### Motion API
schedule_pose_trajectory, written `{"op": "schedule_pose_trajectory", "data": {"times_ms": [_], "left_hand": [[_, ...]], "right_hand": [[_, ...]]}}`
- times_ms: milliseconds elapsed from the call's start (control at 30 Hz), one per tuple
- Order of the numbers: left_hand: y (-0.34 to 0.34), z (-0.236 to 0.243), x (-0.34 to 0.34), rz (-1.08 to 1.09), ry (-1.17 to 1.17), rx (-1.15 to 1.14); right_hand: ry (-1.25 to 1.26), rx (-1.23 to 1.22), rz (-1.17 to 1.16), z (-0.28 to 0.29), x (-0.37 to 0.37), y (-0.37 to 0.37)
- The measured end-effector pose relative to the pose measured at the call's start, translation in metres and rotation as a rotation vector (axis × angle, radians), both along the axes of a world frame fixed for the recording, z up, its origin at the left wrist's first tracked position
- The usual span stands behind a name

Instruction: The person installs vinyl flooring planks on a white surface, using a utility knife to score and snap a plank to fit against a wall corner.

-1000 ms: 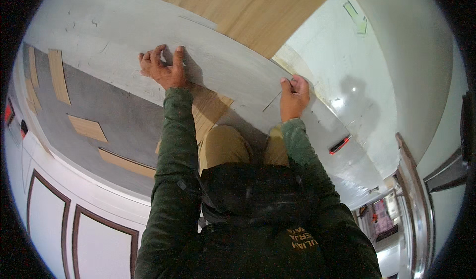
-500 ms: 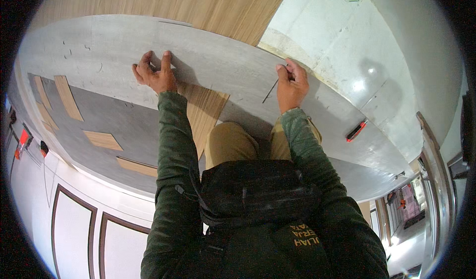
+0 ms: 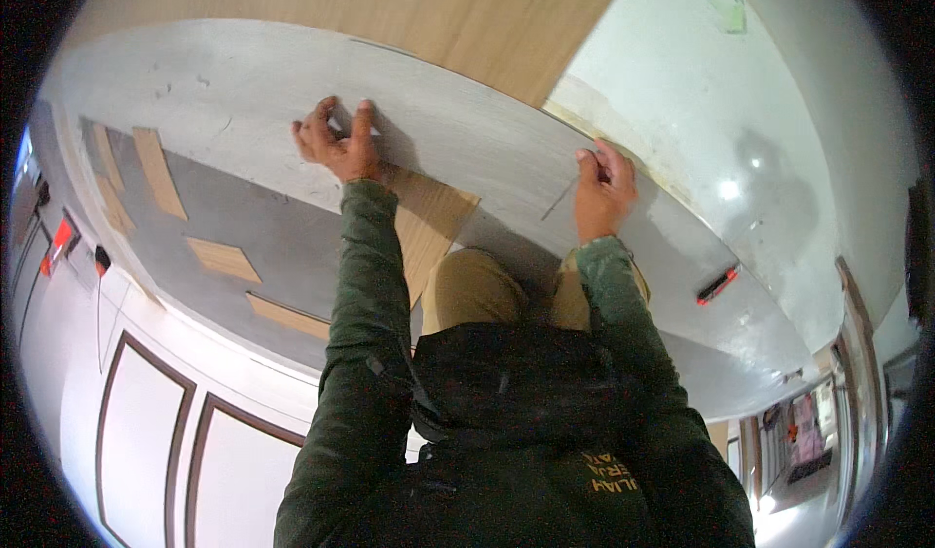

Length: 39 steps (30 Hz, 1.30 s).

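Observation:
My left hand [image 3: 336,141] is over the pale grey surface [image 3: 243,90], its thumb apart from its bent fingers. Nothing shows clearly between them. Under that wrist lies a wood-look plank [image 3: 433,219], running back toward my knees. My right hand [image 3: 606,192] is at the far edge of the grey surface, thumb and fingers closed together. What they pinch, if anything, is too small to make out. A thin dark strip or line [image 3: 558,203] slants beside the right thumb; I cannot tell whether the hand touches it.
Wood-look flooring [image 3: 438,7] covers the far side, bordering bare whitish floor [image 3: 672,90]. A red-and-black utility knife [image 3: 717,286] lies to the right. Several short plank offcuts, including one piece [image 3: 223,259], rest on darker grey floor at left. White panels with brown trim [image 3: 146,441] stand lower left.
The whole view has shifted, so everything appears farther right and slightly lower. Both hands keep nearly the same pose and place relative to the floor.

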<state>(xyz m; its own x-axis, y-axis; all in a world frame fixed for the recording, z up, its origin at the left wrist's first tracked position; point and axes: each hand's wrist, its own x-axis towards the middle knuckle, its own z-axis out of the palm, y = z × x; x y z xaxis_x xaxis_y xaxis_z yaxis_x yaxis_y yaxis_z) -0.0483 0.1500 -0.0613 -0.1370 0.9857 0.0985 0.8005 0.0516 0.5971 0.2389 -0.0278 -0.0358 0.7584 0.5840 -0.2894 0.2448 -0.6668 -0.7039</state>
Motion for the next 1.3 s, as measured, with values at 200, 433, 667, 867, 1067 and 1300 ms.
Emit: {"op": "schedule_pose_trajectory", "data": {"times_ms": [200,433,667,867,1067,1300], "left_hand": [[-0.005,0.003,0.016,0.045,0.05,0.037],[-0.004,0.011,0.026,0.102,0.137,0.03],[-0.002,0.015,0.027,0.083,0.192,0.021],[-0.001,0.016,0.031,0.092,0.185,0.039],[-0.003,0.015,0.027,0.088,0.208,0.044],[0.0,0.014,0.033,0.062,0.179,0.013]], "right_hand": [[0.034,-0.019,-0.048,0.004,-0.001,-0.001],[0.124,-0.04,-0.141,-0.005,-0.001,-0.007],[0.074,0.01,-0.081,-0.004,0.001,-0.006],[0.111,-0.008,-0.111,-0.002,0.005,-0.004],[0.126,-0.014,-0.116,-0.004,0.005,-0.005],[0.089,-0.047,-0.105,-0.005,0.006,-0.009]]}}
